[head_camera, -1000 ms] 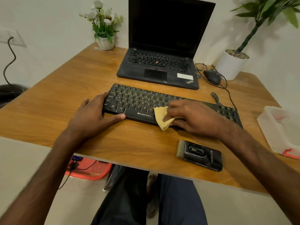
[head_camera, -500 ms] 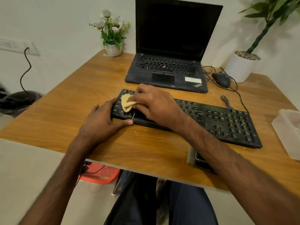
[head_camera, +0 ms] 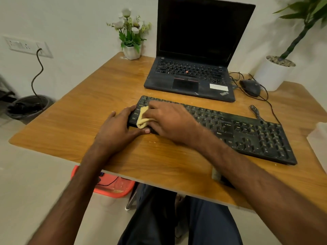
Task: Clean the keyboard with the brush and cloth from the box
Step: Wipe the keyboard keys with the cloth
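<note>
Brush [head_camera: 216, 173] mostly hidden under right forearm [head_camera: 238, 167]. Box [head_camera: 318, 138] cut off by right edge, blurred. Right hand [head_camera: 169, 119] covers most of cloth [head_camera: 142, 119] and keyboard [head_camera: 247, 135] left keys. Plant [head_camera: 297, 38] top out of frame.

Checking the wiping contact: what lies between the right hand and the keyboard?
Head view: the yellow cloth, bunched under fingers of the right hand, on left-end keys of the keyboard.

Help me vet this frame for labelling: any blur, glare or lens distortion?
Head view: the wide lens stretches the corners, tilting the wall socket; the left forearm is smeared; the cloth and some keyboard legends are sharp; soft light, no glare on the dark laptop screen.
</note>
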A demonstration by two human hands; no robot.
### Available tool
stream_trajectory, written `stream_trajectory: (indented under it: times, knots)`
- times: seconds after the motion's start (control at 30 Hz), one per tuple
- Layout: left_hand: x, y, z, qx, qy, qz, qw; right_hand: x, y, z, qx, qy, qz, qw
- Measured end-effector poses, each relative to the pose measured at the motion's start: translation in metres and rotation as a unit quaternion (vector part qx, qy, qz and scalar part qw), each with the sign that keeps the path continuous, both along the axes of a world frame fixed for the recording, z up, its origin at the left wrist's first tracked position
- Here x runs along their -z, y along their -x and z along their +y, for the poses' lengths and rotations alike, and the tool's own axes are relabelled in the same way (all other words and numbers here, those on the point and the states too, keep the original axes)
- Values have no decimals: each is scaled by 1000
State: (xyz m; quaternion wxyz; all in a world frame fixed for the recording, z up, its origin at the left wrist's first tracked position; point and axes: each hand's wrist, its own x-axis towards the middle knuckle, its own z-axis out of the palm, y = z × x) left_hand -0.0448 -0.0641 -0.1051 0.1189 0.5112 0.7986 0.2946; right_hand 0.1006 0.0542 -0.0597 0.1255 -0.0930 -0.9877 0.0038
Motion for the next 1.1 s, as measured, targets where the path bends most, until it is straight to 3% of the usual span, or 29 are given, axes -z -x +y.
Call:
stream_trajectory:
  times: [0.23,0.6,0.8,0.93,1.1]
  knots:
    - [7,7,1,-9,-24,-17,1000,5,39,-12,17,-33,39,999]
    - [-2,-2,-1,-22,1,34,999,-23,-20,20,-13,10,-99,995]
    - [2,4,0,9,-4,25,1000,-13,14,16,14,-14,57,998]
    - [5,5,0,4,2,34,999,2,35,10,-6,-28,13,999]
    - [3,4,3,5,25,92,995,-14,4,38,-6,5,-43,999]
